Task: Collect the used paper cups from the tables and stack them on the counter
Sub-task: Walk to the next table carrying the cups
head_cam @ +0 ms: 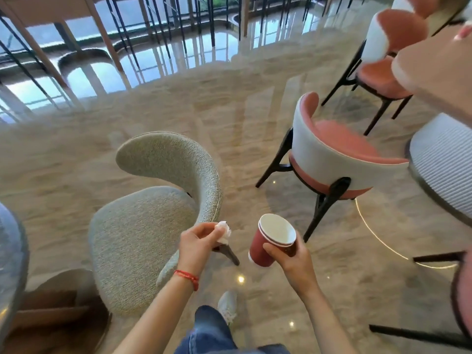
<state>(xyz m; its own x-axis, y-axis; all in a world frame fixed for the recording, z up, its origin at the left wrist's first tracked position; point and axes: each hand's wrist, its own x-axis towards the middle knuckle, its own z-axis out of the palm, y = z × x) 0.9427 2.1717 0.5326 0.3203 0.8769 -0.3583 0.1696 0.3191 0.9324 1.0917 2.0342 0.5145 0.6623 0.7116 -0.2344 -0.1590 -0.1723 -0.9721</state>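
While the person stands between the tables, the right hand [293, 259] holds two nested red paper cups [272, 241], fingers and thumb curled round the outer wall just under the rims, mouths tipped up and away from the body. These cups hang in the air just right of the grey boucle chair [153, 218], above the polished floor [229, 123]. On the near side of that chair's backrest, the left hand [196, 244] pinches a crumpled white tissue [224, 231] between thumb and fingertips. Beyond the chair to the right stands a pink and white chair [332, 154]; no counter is in view. By my judgement the cups are very light and thin-walled, so they will buckle under a hard squeeze; the rolled rim is the stiffest part, and a gentle wrap round the upper wall suits best. Nested, they may slip apart if tilted mouth-down, and dregs could spill
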